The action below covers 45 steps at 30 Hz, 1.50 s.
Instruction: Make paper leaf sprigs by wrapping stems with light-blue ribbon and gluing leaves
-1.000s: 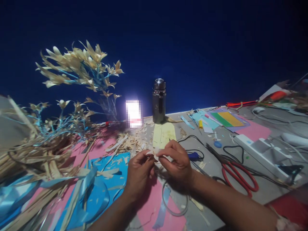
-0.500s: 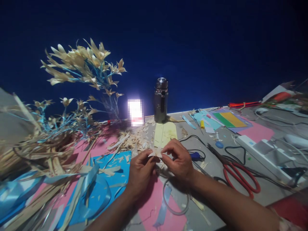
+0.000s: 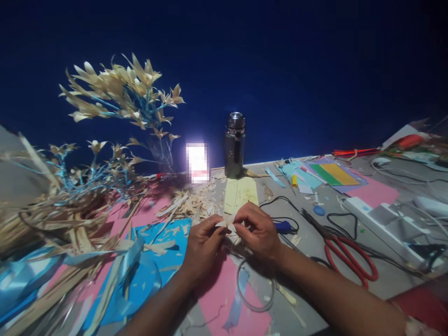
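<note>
Between my two hands is a small pale flower (image 3: 229,224) with pointed petals, of the same dry husk-like look as the flowers on the left. My left hand (image 3: 205,247) pinches its left petals between thumb and forefinger. On the other side, my right hand (image 3: 259,233) pinches the right petals, the fingertips close to the flower's middle. Both hands hover over the pink sheet (image 3: 220,289). Below them lies a grey ring of wire or cord (image 3: 257,309). Whether the flower has a stem under it is hidden by the fingers.
Husk flowers on blue stems (image 3: 140,100) rise at the left, above dry strips and blue ribbon (image 3: 31,275). A metal flask (image 3: 234,149) stands at the back. Red-handled scissors (image 3: 350,256), a blue-handled tool (image 3: 284,227) and a white power strip (image 3: 381,228) lie to the right.
My right fingers have shifted slightly left over the flower, towards its middle. The flower's petals have turned a little, and my left hand keeps its pinch.
</note>
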Tool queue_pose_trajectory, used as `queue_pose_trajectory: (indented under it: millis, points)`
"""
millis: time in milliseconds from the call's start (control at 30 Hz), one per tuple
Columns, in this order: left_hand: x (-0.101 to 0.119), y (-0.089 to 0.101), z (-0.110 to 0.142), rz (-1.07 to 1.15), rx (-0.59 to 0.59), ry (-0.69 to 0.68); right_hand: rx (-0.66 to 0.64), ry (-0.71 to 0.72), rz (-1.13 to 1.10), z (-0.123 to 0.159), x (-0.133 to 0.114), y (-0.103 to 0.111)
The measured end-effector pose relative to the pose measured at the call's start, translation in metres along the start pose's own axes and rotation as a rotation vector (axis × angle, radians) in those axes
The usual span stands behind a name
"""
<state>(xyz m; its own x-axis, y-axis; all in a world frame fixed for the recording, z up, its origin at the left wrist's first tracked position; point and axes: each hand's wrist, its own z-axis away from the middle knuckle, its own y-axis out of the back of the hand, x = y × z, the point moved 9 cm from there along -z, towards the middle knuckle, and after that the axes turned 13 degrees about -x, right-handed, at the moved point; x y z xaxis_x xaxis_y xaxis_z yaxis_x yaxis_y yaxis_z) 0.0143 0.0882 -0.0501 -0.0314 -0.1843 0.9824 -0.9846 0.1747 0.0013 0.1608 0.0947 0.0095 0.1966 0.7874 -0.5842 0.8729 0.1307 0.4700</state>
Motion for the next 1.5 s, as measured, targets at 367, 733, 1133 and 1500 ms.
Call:
queue_pose_trajectory:
  millis: [367,733,1133,1500]
  points:
    - [0.016,-0.004,0.002,-0.200,-0.026,-0.016,0.019,-0.089,-0.068,0.000,0.003,0.001]
    - [0.026,0.001,0.005,-0.413,0.037,-0.154,-0.038,-0.171,-0.210,0.000,0.013,-0.004]
    - [0.048,-0.005,0.009,-0.577,0.027,-0.305,-0.073,-0.077,-0.099,-0.003,0.006,-0.003]
    - [0.059,-0.012,0.014,-0.732,0.052,-0.362,-0.094,-0.078,-0.018,-0.001,0.009,-0.007]
